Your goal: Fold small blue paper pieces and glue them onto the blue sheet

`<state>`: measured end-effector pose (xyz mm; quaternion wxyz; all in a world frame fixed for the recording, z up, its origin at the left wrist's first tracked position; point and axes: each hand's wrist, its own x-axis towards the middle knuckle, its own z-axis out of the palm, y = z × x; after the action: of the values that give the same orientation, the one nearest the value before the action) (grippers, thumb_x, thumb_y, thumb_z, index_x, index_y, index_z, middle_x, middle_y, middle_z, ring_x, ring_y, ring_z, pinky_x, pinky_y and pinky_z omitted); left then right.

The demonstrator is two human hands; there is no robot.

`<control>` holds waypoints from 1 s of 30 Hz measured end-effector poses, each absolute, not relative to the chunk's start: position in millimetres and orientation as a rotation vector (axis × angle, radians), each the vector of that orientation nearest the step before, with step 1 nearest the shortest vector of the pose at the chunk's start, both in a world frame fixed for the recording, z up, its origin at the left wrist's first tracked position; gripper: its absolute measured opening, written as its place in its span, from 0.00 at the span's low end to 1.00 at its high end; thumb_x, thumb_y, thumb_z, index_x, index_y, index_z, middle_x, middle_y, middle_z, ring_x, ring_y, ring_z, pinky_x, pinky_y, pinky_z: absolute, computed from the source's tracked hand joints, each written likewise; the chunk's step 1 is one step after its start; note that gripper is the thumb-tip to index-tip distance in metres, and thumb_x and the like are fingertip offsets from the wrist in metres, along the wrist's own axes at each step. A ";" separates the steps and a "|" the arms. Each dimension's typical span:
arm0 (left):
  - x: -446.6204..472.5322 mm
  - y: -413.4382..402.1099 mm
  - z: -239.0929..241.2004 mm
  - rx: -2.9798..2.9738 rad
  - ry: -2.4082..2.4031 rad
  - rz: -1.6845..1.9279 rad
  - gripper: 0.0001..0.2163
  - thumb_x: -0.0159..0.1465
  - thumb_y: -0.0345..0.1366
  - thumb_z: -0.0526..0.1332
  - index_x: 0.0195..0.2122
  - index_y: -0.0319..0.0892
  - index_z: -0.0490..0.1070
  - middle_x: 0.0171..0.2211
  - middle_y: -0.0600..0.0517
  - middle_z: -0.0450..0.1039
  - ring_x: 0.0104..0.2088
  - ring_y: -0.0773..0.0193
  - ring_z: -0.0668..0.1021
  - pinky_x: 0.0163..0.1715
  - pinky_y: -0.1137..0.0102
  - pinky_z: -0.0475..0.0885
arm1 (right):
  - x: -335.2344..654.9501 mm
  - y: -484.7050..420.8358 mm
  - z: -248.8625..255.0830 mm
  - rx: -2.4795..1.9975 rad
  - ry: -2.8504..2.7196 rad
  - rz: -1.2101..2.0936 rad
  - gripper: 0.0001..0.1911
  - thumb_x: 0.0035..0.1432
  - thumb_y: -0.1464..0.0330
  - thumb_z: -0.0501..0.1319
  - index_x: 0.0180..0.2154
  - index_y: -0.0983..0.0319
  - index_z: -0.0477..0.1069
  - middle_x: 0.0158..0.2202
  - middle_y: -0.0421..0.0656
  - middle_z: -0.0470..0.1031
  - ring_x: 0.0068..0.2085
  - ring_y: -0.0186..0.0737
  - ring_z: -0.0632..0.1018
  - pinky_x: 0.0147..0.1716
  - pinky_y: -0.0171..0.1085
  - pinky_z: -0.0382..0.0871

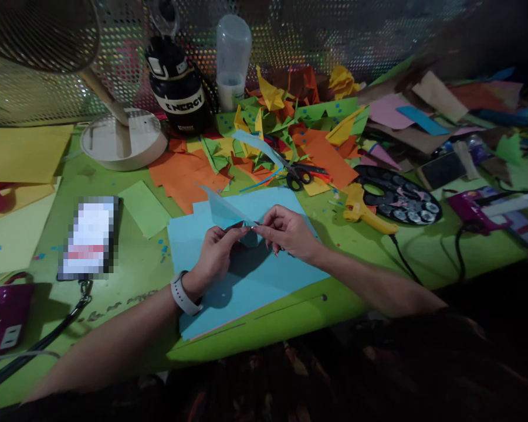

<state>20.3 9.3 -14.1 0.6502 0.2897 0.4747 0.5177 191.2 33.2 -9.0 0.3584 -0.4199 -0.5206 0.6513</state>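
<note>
Both of my hands meet over a stack of light blue paper sheets (264, 287) on the green table. Between them is a folded piece of light blue paper (220, 205), one pointed flap standing up to the left. My left hand (217, 252), with a pale watch band on its wrist, pinches the near edge of the folded paper. The fingertips of my right hand (288, 231) are closed on the same piece, close to the left thumb. The inner folds are partly hidden by my fingers.
Scissors (297, 173) lie beyond the stack among orange, green and yellow paper pieces. A yellow glue gun (365, 214) and a black palette-shaped tray (405, 196) are to the right. A phone (90, 237), a fan base (123, 140) and a black bottle (178, 88) stand left.
</note>
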 end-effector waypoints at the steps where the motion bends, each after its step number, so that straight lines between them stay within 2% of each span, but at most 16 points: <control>1: 20.2 9.3 -14.7 0.663 1.077 1.178 0.08 0.47 0.38 0.73 0.19 0.40 0.78 0.21 0.53 0.75 0.22 0.70 0.71 0.23 0.74 0.67 | 191.1 33.1 -8.5 -1.080 -1.337 1.687 0.24 0.46 0.52 0.72 0.31 0.59 0.63 0.17 0.31 0.70 0.14 0.26 0.68 0.11 0.27 0.62; 19: 19.0 5.2 -21.5 0.717 1.057 1.158 0.09 0.51 0.39 0.73 0.21 0.39 0.79 0.20 0.54 0.74 0.23 0.70 0.71 0.26 0.75 0.67 | 191.0 33.6 -8.7 -1.117 -1.338 1.677 0.23 0.47 0.52 0.71 0.30 0.59 0.62 0.17 0.30 0.70 0.13 0.26 0.68 0.11 0.27 0.63; 30: 22.8 3.9 -19.3 0.802 1.081 1.177 0.09 0.53 0.41 0.73 0.26 0.40 0.80 0.25 0.53 0.78 0.26 0.68 0.74 0.30 0.72 0.69 | 191.5 30.4 -8.7 -1.112 -1.380 1.658 0.21 0.50 0.55 0.70 0.32 0.59 0.62 0.17 0.29 0.69 0.13 0.27 0.68 0.11 0.27 0.63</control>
<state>22.8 3.9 -19.3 0.6262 0.3498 0.4712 0.5133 191.5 30.4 -8.7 0.3496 -0.4292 -0.5328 0.6401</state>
